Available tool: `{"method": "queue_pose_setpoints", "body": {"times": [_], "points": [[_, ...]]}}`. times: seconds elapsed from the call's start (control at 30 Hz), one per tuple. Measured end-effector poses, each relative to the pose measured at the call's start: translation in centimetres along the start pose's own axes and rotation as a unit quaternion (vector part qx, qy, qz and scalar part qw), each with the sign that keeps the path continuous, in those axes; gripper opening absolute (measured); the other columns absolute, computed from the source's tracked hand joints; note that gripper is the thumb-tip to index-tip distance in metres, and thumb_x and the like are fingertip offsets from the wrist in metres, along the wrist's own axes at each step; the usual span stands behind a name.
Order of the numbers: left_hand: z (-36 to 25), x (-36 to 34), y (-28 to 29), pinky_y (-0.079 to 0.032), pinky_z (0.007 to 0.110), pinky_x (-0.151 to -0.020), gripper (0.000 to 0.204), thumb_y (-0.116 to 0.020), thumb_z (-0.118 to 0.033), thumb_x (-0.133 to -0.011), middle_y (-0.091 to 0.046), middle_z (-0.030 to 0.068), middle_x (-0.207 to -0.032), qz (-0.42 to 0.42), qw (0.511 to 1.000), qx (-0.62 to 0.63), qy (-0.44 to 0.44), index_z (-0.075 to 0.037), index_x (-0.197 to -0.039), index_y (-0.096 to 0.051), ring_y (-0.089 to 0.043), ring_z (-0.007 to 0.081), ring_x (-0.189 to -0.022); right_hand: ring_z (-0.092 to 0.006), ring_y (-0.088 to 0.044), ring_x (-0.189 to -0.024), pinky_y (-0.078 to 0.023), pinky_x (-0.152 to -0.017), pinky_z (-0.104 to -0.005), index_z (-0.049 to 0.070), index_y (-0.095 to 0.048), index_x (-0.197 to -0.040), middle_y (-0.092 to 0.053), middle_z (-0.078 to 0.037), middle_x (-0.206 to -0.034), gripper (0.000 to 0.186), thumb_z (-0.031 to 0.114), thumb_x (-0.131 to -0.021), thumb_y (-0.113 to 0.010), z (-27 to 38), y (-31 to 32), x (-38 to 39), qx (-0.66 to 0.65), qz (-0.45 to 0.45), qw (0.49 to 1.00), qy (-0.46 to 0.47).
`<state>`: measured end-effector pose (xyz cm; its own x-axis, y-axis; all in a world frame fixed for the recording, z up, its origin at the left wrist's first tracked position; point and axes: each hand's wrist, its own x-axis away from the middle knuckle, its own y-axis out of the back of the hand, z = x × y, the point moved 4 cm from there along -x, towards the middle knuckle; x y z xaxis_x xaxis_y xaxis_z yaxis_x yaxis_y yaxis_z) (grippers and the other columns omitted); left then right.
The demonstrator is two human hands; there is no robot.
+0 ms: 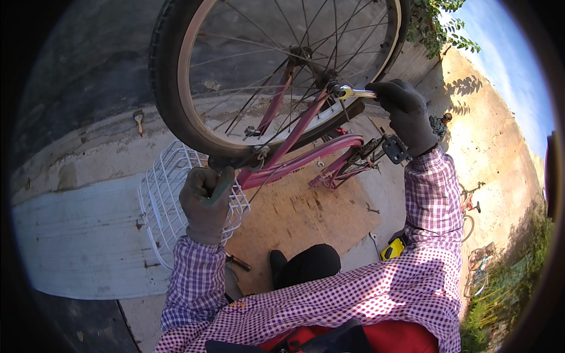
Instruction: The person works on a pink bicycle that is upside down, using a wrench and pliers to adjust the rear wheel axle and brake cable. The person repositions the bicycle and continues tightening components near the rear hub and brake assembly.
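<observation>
A bicycle wheel with a black tyre and thin spokes stands in a pink fork, part of a pink bicycle frame. My right hand, in a dark grey glove, is closed around the handle of a combination wrench. The wrench's head meets the axle nut at the wheel's hub. At the lower end of the fork, beside the tyre, my gloved left hand has its fingers curled; what lies inside them is hidden. Next to that hand is a white wire basket.
A brown board lies beneath the bicycle. Around it are a dark-handled tool, another wrench and a yellow-black object. A paintbrush lies far left. A person and other bicycles are at the right.
</observation>
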<state>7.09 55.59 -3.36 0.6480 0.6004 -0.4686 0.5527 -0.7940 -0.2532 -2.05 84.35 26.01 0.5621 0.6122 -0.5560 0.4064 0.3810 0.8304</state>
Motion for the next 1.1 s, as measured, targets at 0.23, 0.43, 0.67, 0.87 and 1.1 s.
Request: {"method": "queue_pose_setpoints", "body": {"times": [0.23,0.43,0.67,0.87,1.1], "points": [[-0.2,0.0,-0.1,-0.037,0.032,-0.056,0.039,-0.084,-0.007,-0.086,-0.042,0.0005,-0.068,0.000,1.000,0.003,0.012,-0.008,-0.074,-0.048,-0.041,0.0131,-0.060,-0.0240,-0.070,-0.092,-0.055,-0.081,-0.0344,0.005,-0.075,-0.116,-0.071,-0.011,-0.100,0.032,-0.008,-0.089,-0.064,-0.9,-0.6,0.4,-0.013,-0.019,1.000,0.016],[-0.9,-0.1,-0.1,-0.037,0.031,-0.056,0.038,-0.085,-0.008,-0.086,-0.042,-0.0008,-0.069,0.004,0.999,-0.035,-0.034,-0.008,-0.075,-0.048,-0.041,0.0120,-0.061,-0.0212,-0.069,-0.091,-0.054,-0.081,-0.0329,0.003,-0.072,-0.118,-0.071,-0.010,-0.098,0.024,0.000,-0.095,-0.065,-2.3,-4.1,2.6,-0.081,-0.095,0.992,-0.028],[-0.9,0.0,-0.2,-0.037,0.031,-0.058,0.037,-0.084,-0.008,-0.087,-0.042,-0.0009,-0.070,0.010,1.000,-0.015,0.001,-0.008,-0.075,-0.049,-0.040,0.0117,-0.063,-0.0116,-0.060,-0.083,-0.050,-0.078,-0.0297,-0.002,-0.063,-0.125,-0.068,-0.006,-0.093,0.029,0.021,-0.109,-0.055,0.7,-15.3,7.9,-0.373,-0.168,0.898,-0.163],[-0.9,0.0,0.0,-0.038,0.031,-0.058,0.036,-0.084,-0.008,-0.086,-0.042,-0.0004,-0.070,0.015,0.999,-0.028,0.023,-0.007,-0.075,-0.050,-0.041,0.0118,-0.063,-0.0184,-0.063,-0.082,-0.051,-0.076,-0.0341,-0.004,-0.058,-0.124,-0.066,-0.009,-0.089,0.039,0.032,-0.110,-0.053,7.2,-19.3,7.2,-0.541,-0.211,0.775,-0.251],[-0.7,-0.1,-0.3,-0.037,0.030,-0.055,0.034,-0.084,-0.006,-0.085,-0.043,-0.0007,-0.068,0.009,1.000,-0.025,-0.014,-0.006,-0.076,-0.051,-0.041,0.0105,-0.060,-0.0215,-0.067,-0.090,-0.055,-0.084,-0.0364,-0.005,-0.058,-0.128,-0.067,-0.010,-0.097,0.035,0.025,-0.110,-0.052,8.6,-18.1,6.5,-0.602,-0.131,0.747,-0.251]]}}
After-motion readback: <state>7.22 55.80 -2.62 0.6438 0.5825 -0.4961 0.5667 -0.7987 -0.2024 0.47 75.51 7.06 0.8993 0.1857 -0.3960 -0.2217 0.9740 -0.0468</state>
